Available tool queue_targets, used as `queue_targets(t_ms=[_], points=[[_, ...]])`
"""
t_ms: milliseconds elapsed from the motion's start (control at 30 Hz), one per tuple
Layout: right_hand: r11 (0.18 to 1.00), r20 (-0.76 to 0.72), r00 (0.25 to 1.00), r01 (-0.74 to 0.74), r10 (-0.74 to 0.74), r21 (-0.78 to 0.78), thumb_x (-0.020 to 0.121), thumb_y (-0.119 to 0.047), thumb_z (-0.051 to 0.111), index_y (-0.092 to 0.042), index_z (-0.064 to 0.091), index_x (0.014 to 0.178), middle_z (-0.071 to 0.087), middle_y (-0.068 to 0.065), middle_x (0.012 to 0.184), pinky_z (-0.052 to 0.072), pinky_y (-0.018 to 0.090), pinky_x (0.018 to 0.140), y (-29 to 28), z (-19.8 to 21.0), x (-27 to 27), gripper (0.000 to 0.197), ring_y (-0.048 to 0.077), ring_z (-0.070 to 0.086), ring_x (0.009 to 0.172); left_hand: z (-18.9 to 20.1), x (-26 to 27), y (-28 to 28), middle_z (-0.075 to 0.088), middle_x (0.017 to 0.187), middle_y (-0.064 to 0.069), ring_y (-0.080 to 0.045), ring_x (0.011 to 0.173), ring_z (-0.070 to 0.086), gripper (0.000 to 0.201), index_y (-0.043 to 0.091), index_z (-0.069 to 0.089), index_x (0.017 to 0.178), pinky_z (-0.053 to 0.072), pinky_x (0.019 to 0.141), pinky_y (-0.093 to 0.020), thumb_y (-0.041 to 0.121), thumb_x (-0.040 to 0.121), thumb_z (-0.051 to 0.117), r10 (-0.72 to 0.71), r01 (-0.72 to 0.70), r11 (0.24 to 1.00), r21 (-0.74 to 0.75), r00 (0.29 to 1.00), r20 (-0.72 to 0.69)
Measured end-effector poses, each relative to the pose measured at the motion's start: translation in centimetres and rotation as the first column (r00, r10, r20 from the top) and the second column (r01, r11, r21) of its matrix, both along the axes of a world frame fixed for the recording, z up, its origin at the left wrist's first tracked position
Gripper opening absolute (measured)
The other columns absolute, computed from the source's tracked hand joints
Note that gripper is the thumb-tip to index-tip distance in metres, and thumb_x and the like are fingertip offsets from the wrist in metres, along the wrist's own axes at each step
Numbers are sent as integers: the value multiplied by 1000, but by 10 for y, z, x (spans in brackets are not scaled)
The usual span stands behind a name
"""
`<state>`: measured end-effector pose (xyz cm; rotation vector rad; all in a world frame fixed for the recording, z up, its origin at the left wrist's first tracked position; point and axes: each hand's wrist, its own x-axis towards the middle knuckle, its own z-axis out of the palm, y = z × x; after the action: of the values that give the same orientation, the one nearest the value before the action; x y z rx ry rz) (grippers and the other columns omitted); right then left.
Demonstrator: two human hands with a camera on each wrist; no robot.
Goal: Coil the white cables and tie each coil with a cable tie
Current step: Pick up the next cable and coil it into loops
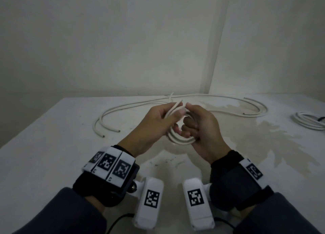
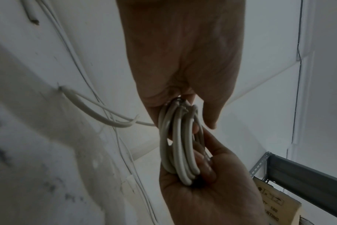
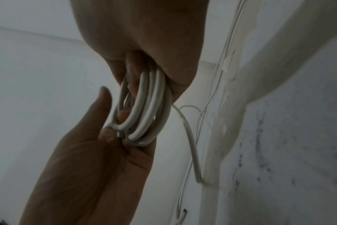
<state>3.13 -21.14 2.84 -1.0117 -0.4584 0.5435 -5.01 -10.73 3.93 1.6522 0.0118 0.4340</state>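
Observation:
A small coil of white cable (image 1: 181,139) is held in the air over the middle of the white table (image 1: 52,154). My left hand (image 1: 173,118) pinches the coil's top, where a free cable end sticks out past the thumb. My right hand (image 1: 193,122) curls through and round the coil's right and lower side. In the left wrist view the coil (image 2: 179,144) hangs edge-on from my left hand (image 2: 183,100) into the palm of my right hand (image 2: 208,167). In the right wrist view my right hand (image 3: 144,73) grips the coil (image 3: 148,109), with my left hand (image 3: 110,121) below.
Long loose white cables (image 1: 123,107) lie in wide curves across the back of the table, reaching to the right (image 1: 255,110). Another coil (image 1: 307,122) lies at the right edge. Walls close off the back and right. A metal shelf (image 2: 308,175) and a cardboard box (image 2: 275,204) show in the left wrist view.

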Motion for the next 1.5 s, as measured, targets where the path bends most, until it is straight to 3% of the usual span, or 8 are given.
queue_targets(t_ms=[267,433,533,633,767,1100,1400,1500], points=[[998,202,979,15,-4,-53,102,-31,38,-33,52,121,58,1,72,46,25,53,2,0,-5,23,12,50,57,5,-1,8,58,67,4,-8,49,47,26,12,63,120,43,52,-24,12,98,49,60,-77,963,260,996,70],[885,525,828,382,-199,-265,89,-41,54,-23,67,75,62,11,105,44,41,96,-1,-7,13,26,23,57,104,10,-3,17,61,71,10,-5,48,49,21,14,67,110,45,53,-26,14,97,51,122,-152,885,439,988,97],[861,589,752,477,-296,-176,96,-30,54,-7,67,72,67,7,87,46,26,81,-6,-4,16,36,11,63,87,9,-2,24,57,67,-4,-10,49,47,18,17,66,107,44,53,-29,15,97,51,180,-218,902,373,974,135],[932,532,823,328,-202,-152,99,-25,49,13,61,87,71,3,79,49,23,74,-6,-4,14,42,6,67,78,7,0,26,61,73,-19,-11,49,46,17,15,66,104,44,51,-28,14,98,50,212,-255,919,299,963,169],[978,433,898,154,-78,-144,99,-22,49,-5,61,84,71,-5,77,50,24,63,-6,-3,11,25,8,68,75,4,1,29,52,67,3,-5,45,41,17,11,65,99,40,48,-21,11,99,48,265,-282,957,64,944,196],[968,340,926,218,-165,-125,95,-18,58,-14,65,77,60,2,83,39,18,48,-3,-4,10,20,11,52,80,0,5,24,50,74,-9,-4,45,40,20,6,64,107,39,47,-19,12,99,47,323,-323,946,-34,925,201],[977,-100,972,-206,210,53,93,-14,48,9,56,117,62,27,117,52,44,94,-5,4,5,34,39,60,110,-2,7,17,55,67,3,-3,45,41,20,5,65,107,38,47,-18,11,99,48,351,-344,936,-69,913,209],[923,-230,900,-328,370,204,85,-16,53,4,51,122,67,24,101,56,45,86,-3,2,2,42,32,67,93,-5,8,14,57,64,10,-2,45,42,20,7,66,105,39,48,-17,12,98,48,375,-371,927,-60,904,205]])
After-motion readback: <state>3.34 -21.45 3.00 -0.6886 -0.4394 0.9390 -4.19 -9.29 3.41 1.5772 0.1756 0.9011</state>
